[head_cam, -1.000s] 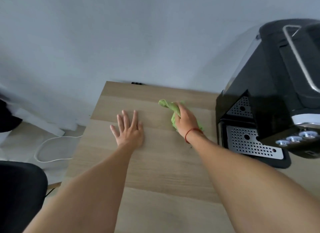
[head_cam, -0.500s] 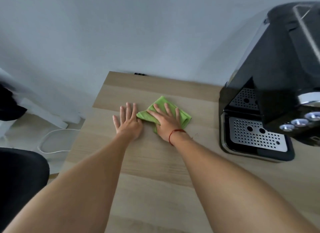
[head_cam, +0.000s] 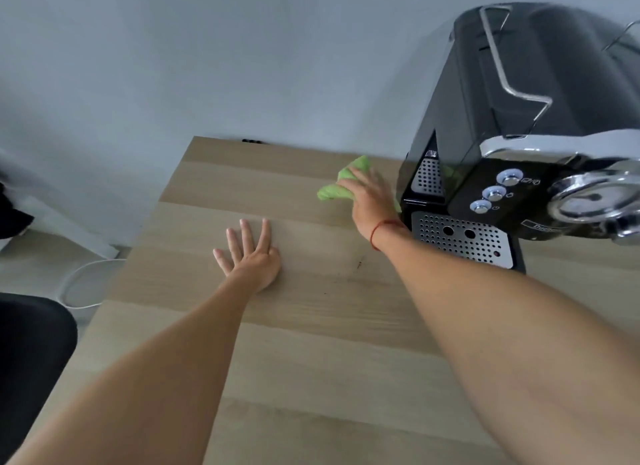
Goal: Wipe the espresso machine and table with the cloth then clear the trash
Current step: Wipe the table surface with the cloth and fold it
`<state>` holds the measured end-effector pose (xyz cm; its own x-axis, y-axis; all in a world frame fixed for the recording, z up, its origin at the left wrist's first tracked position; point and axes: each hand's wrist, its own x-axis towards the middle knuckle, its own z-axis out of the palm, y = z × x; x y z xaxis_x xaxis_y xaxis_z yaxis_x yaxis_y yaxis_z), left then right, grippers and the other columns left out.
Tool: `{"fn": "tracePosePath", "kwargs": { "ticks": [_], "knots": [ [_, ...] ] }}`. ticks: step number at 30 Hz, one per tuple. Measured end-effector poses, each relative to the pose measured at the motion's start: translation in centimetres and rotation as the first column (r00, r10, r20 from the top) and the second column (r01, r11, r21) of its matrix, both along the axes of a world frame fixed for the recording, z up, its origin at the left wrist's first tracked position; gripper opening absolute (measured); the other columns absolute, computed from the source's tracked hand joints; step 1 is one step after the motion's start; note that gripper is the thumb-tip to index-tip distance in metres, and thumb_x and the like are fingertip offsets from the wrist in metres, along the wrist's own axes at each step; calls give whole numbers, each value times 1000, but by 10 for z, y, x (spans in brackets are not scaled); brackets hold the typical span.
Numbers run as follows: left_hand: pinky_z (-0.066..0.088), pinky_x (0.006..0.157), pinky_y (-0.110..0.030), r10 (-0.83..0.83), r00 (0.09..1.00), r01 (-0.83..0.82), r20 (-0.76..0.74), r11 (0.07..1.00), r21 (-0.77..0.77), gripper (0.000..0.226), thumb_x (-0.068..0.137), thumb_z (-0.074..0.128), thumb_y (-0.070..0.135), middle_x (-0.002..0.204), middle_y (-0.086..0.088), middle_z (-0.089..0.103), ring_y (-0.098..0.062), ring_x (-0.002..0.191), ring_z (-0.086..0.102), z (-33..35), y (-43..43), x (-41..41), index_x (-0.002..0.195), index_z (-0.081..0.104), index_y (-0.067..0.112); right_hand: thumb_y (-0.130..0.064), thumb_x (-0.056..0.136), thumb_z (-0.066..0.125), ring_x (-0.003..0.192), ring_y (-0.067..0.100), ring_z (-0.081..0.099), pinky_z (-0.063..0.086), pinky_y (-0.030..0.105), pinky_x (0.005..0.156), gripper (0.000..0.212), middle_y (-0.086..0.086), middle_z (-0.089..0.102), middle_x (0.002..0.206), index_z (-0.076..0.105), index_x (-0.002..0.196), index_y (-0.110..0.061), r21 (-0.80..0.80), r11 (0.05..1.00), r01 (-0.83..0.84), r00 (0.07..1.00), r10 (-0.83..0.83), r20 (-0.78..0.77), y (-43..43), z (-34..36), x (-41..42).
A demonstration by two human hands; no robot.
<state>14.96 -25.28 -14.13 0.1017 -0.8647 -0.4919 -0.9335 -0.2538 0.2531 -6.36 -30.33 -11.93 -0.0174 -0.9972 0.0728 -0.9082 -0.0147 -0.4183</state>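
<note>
A green cloth (head_cam: pixel 334 190) lies bunched on the light wooden table (head_cam: pixel 311 343), close to the far edge. My right hand (head_cam: pixel 372 203) presses down on it, right beside the left side of the black espresso machine (head_cam: pixel 519 125). A red string circles that wrist. My left hand (head_cam: pixel 251 257) rests flat on the table with its fingers spread, holding nothing. A few small dark specks (head_cam: pixel 359 264) sit on the wood between my two arms.
The machine's perforated metal drip tray (head_cam: pixel 460 238) juts toward me at the right. A grey wall (head_cam: pixel 207 66) stands behind the table. Off the table's left edge are a black chair (head_cam: pixel 31 354) and a white cable (head_cam: pixel 79 284) on the floor.
My right hand has slid the cloth from beside my left hand to the right and away, up against the machine's side. The cloth has bunched up. My left hand stays flat.
</note>
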Motion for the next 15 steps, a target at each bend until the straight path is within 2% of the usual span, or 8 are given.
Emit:
{"fn": "tracePosePath", "kwargs": {
  "ticks": [2, 3, 5, 8, 12, 15],
  "knots": [
    [-18, 114, -51, -1, 1000, 1, 4, 1000, -20, 57, 99, 19, 38, 158, 4, -25, -21, 145, -26, -2, 0, -1, 150, -8, 44, 11, 89, 40, 146, 39, 5, -1, 55, 119, 64, 6, 19, 158, 48, 137, -30, 202, 977, 62, 993, -41, -108, 8, -13, -11],
    [-18, 114, -51, -3, 1000, 3, 2, 1000, -28, 57, 100, 18, 38, 158, 4, -24, -21, 145, -26, -2, -1, -1, 150, -8, 44, 3, 91, 43, 146, 40, 1, -4, 54, 119, 62, 7, 14, 159, 40, 141, -33, 243, 966, 88, 989, -57, -134, 16, -21, -8],
    [-18, 114, -51, -1, 1000, 1, -5, 1000, -31, 56, 100, 17, 40, 158, 5, -24, -21, 145, -26, -3, -1, 0, 149, -8, 45, -9, 92, 48, 147, 39, -1, -3, 54, 118, 60, 9, 10, 160, 33, 144, -35, 214, 968, 133, 986, -107, -130, 35, -33, 9],
    [-17, 115, -51, -2, 1000, 2, 1, 1000, -22, 55, 100, 16, 41, 158, 5, -24, -20, 145, -26, -4, 4, 3, 150, -7, 45, -8, 89, 48, 147, 35, -1, -2, 52, 117, 61, 8, 12, 160, 35, 142, -35, 155, 972, 175, 984, -169, -52, 72, -41, 38],
    [-17, 115, -51, 3, 1000, -3, -2, 1000, -3, 54, 101, 15, 43, 158, 5, -25, -21, 145, -26, -1, 17, -7, 150, -8, 45, 3, 87, 42, 148, 32, -1, -3, 49, 118, 70, 4, 12, 161, 33, 144, -36, 179, 981, 69, 997, -61, -52, 113, -35, 52],
    [-17, 115, -51, 7, 1000, -7, -3, 1000, -11, 54, 101, 16, 44, 158, 5, -25, -21, 145, -26, 0, 22, -15, 149, -8, 46, 5, 85, 39, 148, 31, 3, 1, 50, 118, 69, 4, 15, 160, 36, 143, -32, 195, 981, 5, 999, 2, -37, 105, -22, 41]
  ]
}}
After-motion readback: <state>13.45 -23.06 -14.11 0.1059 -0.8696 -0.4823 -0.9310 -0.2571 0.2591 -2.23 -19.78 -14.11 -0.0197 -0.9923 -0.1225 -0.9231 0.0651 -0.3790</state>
